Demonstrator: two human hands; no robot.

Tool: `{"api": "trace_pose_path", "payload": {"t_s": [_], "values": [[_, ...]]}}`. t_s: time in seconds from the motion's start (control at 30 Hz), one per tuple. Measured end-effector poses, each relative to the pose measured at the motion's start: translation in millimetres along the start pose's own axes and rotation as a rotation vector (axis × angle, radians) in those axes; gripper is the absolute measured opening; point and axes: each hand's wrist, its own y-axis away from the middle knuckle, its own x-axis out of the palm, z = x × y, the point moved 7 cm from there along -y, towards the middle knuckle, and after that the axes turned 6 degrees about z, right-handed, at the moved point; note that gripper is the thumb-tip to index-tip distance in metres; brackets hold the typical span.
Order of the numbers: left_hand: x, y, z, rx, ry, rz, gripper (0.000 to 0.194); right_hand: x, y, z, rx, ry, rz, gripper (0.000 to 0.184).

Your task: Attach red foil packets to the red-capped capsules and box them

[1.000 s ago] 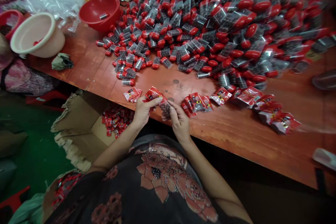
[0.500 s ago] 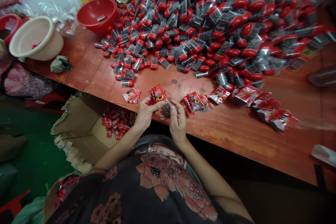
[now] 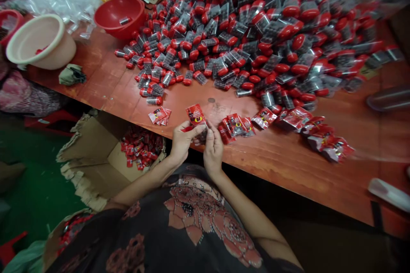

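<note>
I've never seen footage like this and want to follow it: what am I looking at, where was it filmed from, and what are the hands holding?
There is no machine here, just a person working with bare hands. Every picture comes from one camera worn on the head, looking forward and down.

The left hand and right hand hold a red packet between them at the table's near edge; fingers partly hide its lower end.

On the table lies a big heap of red-capped clear tubes. Similar packets lie nearer the person. Toward the left stand a red bowl and a white tub. Below the table edge, an open box holds more packets.
</note>
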Motion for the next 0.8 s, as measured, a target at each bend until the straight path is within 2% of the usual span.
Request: {"api": "trace_pose_path", "payload": {"t_s": [0.2, 0.4, 0.63, 0.8], "values": [[0.0, -1.6, 1.2, 0.014, -0.053, 0.040, 0.033, -0.4, -0.8, -4.2, 0.071, -0.053, 0.005, 0.039], [-8.1, -0.4, -12.4, 0.185, -0.243, 0.008, 0.027, 4.7, 2.0, -1.6, 0.030, -0.006, 0.105, 0.041], [-2.0, 12.0, 3.7, 0.110, -0.282, 0.070, 0.032, 2.3, 2.4, 5.7, 0.000, 0.060, 0.033, 0.031], [-1.5, 6.1, 0.2, 0.088, -0.250, 0.115, 0.031, 1.9, -1.4, 1.8, 0.037, -0.018, 0.070, 0.033]]}}
